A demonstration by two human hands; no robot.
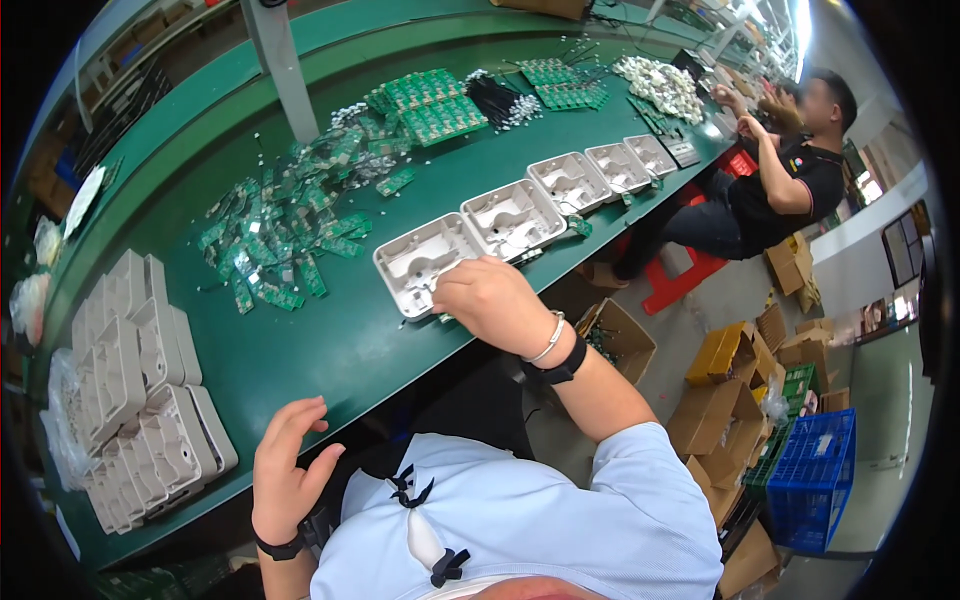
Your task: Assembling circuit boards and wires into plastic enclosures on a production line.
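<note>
A row of white plastic housings runs along the front edge of the green bench, with molded recesses facing up. Over the near corner of the closest white housing (415, 258), my right hand (490, 303) reaches in with bent fingers pressed together. Whatever those fingertips pinch is hidden. Beside that housing stands a second white housing (515, 217), with a small green board at its near edge. My left hand (288, 468) hangs at the bench's front edge with fingers apart, holding nothing. Loose green circuit boards with thin wires (285, 235) lie heaped beyond the housings.
Stacked white housings (150, 400) fill the bench's left end. Farther along lie green board panels (430, 105), black cables (495, 100) and a pile of white parts (660, 88). A co-worker (790, 180) sits at the right. Cardboard boxes (715, 415) and a blue crate (812, 480) stand on the floor.
</note>
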